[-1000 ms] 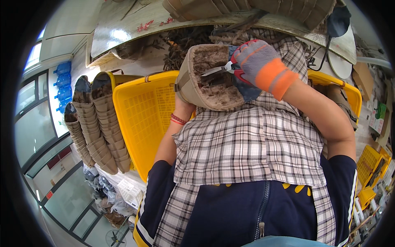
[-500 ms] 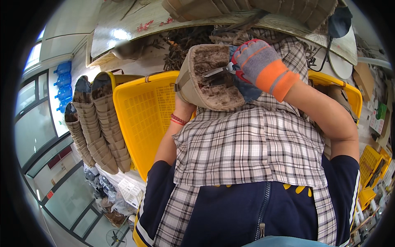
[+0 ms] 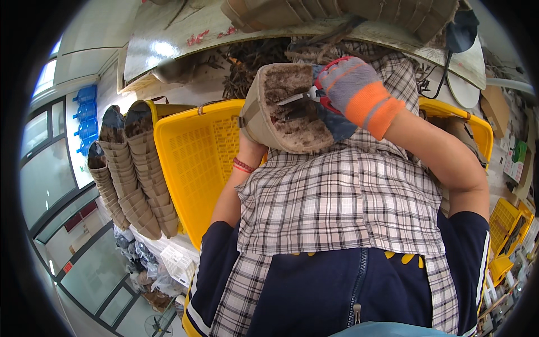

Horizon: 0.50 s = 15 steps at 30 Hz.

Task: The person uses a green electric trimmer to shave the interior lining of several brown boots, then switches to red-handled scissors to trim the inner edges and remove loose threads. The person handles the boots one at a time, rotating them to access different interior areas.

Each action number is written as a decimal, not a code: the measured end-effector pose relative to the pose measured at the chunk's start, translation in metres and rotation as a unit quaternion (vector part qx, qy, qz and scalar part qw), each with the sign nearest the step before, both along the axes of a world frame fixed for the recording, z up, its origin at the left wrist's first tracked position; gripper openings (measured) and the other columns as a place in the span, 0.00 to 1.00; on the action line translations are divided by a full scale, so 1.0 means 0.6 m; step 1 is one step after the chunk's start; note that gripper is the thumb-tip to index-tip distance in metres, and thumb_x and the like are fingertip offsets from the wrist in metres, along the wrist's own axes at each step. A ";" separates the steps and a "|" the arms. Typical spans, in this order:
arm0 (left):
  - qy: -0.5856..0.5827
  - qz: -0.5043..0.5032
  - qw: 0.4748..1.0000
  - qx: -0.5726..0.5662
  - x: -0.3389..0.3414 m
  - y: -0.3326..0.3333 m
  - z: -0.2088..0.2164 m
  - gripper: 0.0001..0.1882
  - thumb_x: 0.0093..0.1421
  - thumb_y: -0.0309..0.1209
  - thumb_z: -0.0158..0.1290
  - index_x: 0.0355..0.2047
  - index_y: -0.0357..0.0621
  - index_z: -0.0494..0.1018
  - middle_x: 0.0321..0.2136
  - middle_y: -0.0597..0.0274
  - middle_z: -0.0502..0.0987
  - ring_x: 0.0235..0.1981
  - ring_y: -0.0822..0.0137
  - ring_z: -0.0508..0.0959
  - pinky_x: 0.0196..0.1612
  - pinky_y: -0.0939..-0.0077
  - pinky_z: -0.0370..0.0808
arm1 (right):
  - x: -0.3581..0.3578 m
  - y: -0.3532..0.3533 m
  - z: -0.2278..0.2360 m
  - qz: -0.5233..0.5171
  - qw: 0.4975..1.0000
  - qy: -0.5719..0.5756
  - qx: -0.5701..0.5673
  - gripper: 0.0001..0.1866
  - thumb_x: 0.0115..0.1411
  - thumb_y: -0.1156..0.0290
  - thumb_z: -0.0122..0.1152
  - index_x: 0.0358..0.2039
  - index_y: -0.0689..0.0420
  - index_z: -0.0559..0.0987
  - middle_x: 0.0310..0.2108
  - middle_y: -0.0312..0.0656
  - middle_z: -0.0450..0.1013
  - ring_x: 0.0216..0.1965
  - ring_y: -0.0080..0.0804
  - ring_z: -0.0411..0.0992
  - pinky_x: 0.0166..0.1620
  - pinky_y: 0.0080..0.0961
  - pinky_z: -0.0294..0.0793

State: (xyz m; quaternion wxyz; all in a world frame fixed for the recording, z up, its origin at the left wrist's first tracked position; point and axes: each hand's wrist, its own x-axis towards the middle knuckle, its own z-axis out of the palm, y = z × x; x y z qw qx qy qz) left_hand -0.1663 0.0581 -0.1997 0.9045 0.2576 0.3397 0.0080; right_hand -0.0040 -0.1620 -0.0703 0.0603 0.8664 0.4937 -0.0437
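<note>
A tan hat [image 3: 255, 112] with brown fur lining and a blue fabric part is held up in front of my plaid apron [image 3: 314, 202], its furry inside facing me. My left hand [image 3: 251, 147] grips it from its left side, with the fingers hidden behind it. My right hand [image 3: 352, 84], in a grey and orange glove, is closed round the red handles of a pair of scissors [image 3: 296, 99]. The scissor blades are parted and lie over the fur, pointing left.
Yellow plastic baskets [image 3: 193, 151] stand on both sides of me. Nested stacks of similar hats [image 3: 132, 174] lean at the left. Across the front runs a worktable [image 3: 196, 48] bearing more hats [image 3: 331, 11]. Dark fur scraps [image 3: 247, 67] lie below its edge.
The hat and the scissors have shifted only very slightly. Both hands keep their hold, and the blades stay over the fur.
</note>
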 end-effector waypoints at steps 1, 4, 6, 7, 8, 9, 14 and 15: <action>-0.001 -0.002 1.000 0.016 0.000 -0.001 0.000 0.22 0.62 0.38 0.53 0.53 0.43 0.64 0.48 0.58 0.71 0.47 0.60 0.73 0.50 0.63 0.72 | 0.003 -0.009 -0.002 0.006 1.000 -0.008 0.012 0.11 0.48 0.62 0.63 0.30 0.53 0.80 0.28 0.39 0.78 0.30 0.35 0.76 0.33 0.28 0.74; -0.026 -0.065 0.976 0.206 -0.012 -0.001 0.001 0.20 0.63 0.38 0.51 0.52 0.43 0.65 0.47 0.58 0.71 0.47 0.60 0.72 0.50 0.63 0.72 | 0.013 -0.055 -0.008 -0.033 0.984 0.032 0.170 0.22 0.45 0.50 0.68 0.34 0.53 0.79 0.29 0.40 0.78 0.31 0.36 0.77 0.34 0.28 0.74; -0.069 -0.139 0.903 0.402 -0.028 0.019 -0.026 0.19 0.64 0.37 0.49 0.52 0.43 0.65 0.47 0.58 0.71 0.47 0.61 0.72 0.51 0.64 0.71 | -0.002 -0.063 0.014 -0.190 0.941 0.212 0.181 0.29 0.43 0.43 0.69 0.36 0.54 0.79 0.29 0.41 0.78 0.31 0.35 0.77 0.34 0.28 0.75; -0.084 -0.148 0.880 0.444 -0.037 0.030 -0.037 0.19 0.64 0.36 0.48 0.52 0.42 0.65 0.47 0.58 0.72 0.48 0.61 0.72 0.51 0.65 0.71 | -0.013 -0.066 0.027 -0.265 0.898 0.297 0.186 0.32 0.41 0.40 0.69 0.37 0.54 0.78 0.29 0.41 0.78 0.31 0.34 0.77 0.34 0.28 0.75; -0.097 -0.121 0.911 0.381 -0.039 0.042 -0.045 0.19 0.64 0.36 0.46 0.53 0.41 0.65 0.48 0.58 0.71 0.49 0.62 0.72 0.52 0.66 0.70 | -0.028 -0.069 0.023 -0.285 0.800 0.440 0.291 0.31 0.47 0.42 0.67 0.37 0.57 0.78 0.28 0.42 0.78 0.29 0.32 0.77 0.33 0.27 0.75; -0.133 -0.126 0.907 0.379 -0.010 0.030 -0.024 0.19 0.63 0.35 0.45 0.51 0.40 0.67 0.48 0.58 0.72 0.49 0.62 0.72 0.51 0.68 0.70 | -0.044 -0.065 0.021 -0.294 0.754 0.457 0.369 0.29 0.48 0.46 0.68 0.38 0.60 0.77 0.27 0.43 0.77 0.26 0.31 0.76 0.31 0.27 0.75; -0.321 -0.173 0.738 0.567 0.171 -0.082 0.212 0.11 0.57 0.29 0.49 0.36 0.34 0.74 0.39 0.59 0.73 0.41 0.66 0.72 0.45 0.74 0.69 | -0.098 -0.044 0.101 -0.202 0.556 0.537 0.602 0.28 0.46 0.62 0.73 0.43 0.63 0.72 0.35 0.43 0.75 0.34 0.26 0.73 0.40 0.25 0.72; -0.338 -0.168 0.705 0.601 0.192 -0.098 0.234 0.10 0.56 0.29 0.49 0.33 0.33 0.75 0.38 0.59 0.73 0.39 0.66 0.72 0.44 0.75 0.69 | -0.096 -0.049 0.117 -0.219 0.578 0.497 0.609 0.27 0.47 0.65 0.72 0.44 0.63 0.71 0.36 0.42 0.75 0.35 0.25 0.72 0.40 0.24 0.72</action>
